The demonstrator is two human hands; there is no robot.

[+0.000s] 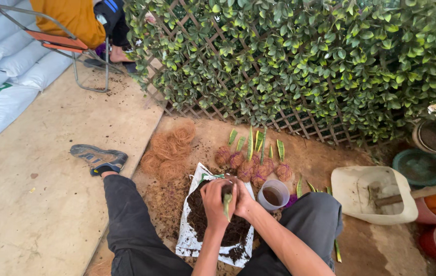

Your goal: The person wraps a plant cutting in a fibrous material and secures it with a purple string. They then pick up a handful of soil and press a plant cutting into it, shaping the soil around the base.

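Observation:
Both my hands meet over an open white bag of dark soil (193,240) between my legs. My left hand (214,203) and my right hand (243,199) are cupped together around a small green leaf cutting (226,202) with a lump of soil at its base. Beyond the bag, several finished cuttings (253,166) lie in a row, each with its base wrapped in a brown fibre ball. A heap of loose brown coconut fibre (169,148) lies to their left. A small clear cup (273,195) stands just right of my hands.
A leafy green lattice screen (299,61) closes off the far side. At right are a white scoop tray with a wooden handle (376,197), a green bowl (420,166) and pots. White sacks (3,76) are stacked at left. Another person sits on a folding chair (67,43) at the top left.

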